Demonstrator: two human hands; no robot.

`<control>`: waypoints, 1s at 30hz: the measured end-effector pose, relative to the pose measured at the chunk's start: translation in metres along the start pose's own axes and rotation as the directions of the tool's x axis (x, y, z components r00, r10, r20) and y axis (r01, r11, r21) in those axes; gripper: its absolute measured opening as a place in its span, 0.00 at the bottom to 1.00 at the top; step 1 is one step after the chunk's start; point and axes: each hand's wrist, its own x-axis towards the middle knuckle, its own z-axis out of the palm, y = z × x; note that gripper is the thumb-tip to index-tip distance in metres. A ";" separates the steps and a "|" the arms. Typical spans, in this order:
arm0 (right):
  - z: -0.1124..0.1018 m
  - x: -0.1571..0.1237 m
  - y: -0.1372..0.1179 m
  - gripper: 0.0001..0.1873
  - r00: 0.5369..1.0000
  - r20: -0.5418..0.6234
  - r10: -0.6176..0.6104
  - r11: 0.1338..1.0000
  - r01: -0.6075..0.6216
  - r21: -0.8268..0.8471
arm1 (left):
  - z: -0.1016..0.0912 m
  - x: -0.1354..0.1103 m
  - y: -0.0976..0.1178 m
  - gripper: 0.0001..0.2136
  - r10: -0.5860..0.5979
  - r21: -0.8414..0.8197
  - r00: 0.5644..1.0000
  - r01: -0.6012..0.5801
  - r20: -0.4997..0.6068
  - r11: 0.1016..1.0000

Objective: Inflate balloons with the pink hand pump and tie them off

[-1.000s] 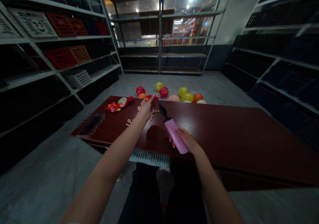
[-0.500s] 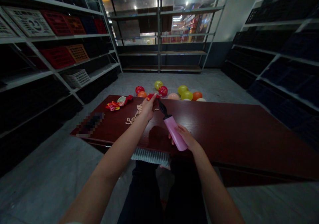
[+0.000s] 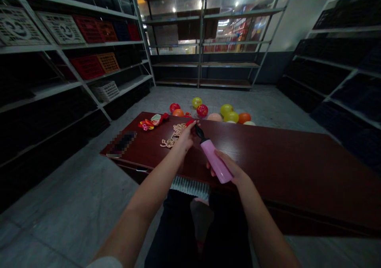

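My right hand is wrapped round the pink barrel of a hand balloon pump, tilted with its black nozzle pointing up and away to the left. At the nozzle tip, my left hand pinches a small, limp red balloon. Whether the balloon's neck sits over the nozzle is too small to tell. Just left of that hand lies a loose heap of beige curled pieces on the table. Several flat, uninflated balloons in red, yellow and pale green lie further left.
The dark red wooden table spans the front. A blurred-out dark flat object lies at its left end. Several inflated balloons are beyond the far edge. Shelving with crates lines the left side; more racks stand behind.
The view has turned slightly left, so the scene sits further right. Both hands, with the pump and red balloon, have come down a little toward the table. Their grips look the same.
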 end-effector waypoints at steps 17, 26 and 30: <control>0.076 0.006 -0.040 0.13 0.971 -0.221 0.089 0.943 -0.153 -0.294 | -0.037 -0.020 0.032 0.19 -0.155 -0.215 0.984 0.170 0.087 0.962; 0.078 0.008 -0.027 0.14 0.973 -0.213 0.085 0.932 -0.153 -0.329 | -0.051 -0.023 0.022 0.24 -0.169 -0.189 0.971 0.200 0.167 0.961; 0.072 0.003 -0.026 0.16 0.982 -0.155 0.109 0.942 -0.152 -0.301 | -0.057 -0.016 0.025 0.10 0.030 -0.307 0.984 0.026 0.174 0.951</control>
